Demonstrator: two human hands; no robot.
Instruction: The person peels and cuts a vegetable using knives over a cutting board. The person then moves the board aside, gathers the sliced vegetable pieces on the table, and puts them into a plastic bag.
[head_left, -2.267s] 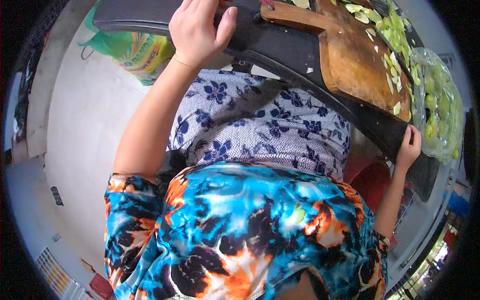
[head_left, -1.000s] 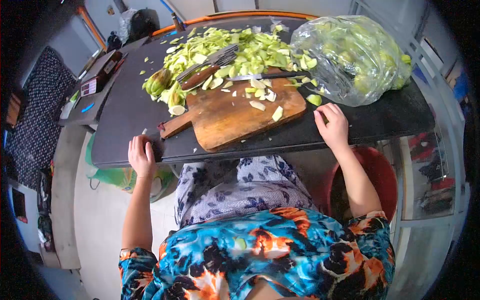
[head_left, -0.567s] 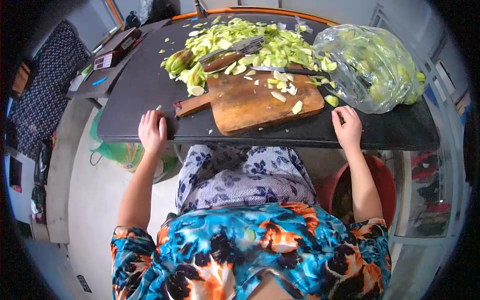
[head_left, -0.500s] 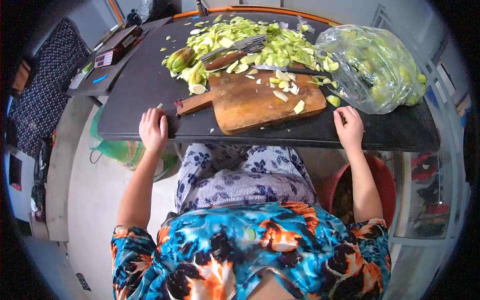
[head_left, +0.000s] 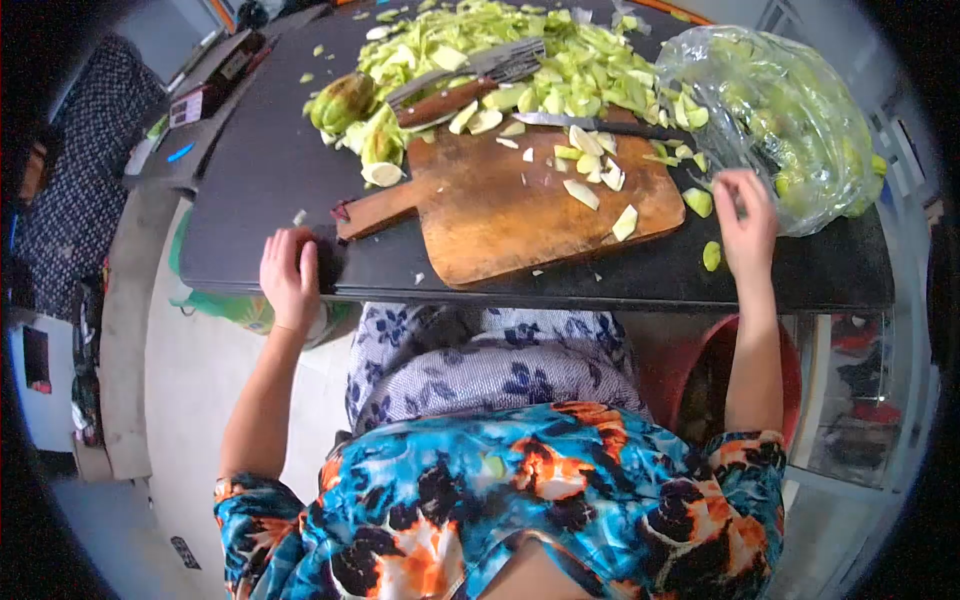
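Right hand (head_left: 748, 220) has moved up from the black table's (head_left: 240, 190) edge, near the plastic bag (head_left: 770, 110) at the wooden cutting board's (head_left: 500, 225) two o'clock. Fingers curl; can't tell if pinching. Left hand (head_left: 288, 272), thumb apart, rests near nine. Knife's (head_left: 602, 126) untouched; cutting seems paused.

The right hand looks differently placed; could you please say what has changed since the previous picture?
The right hand has moved forward from near the edge of the table, toward the plastic bag. A small green piece now shows beside its wrist; whether it was held or just covered, I cannot tell. The left hand stays at the edge, and the cutting board and black-handled knife lie as they were.
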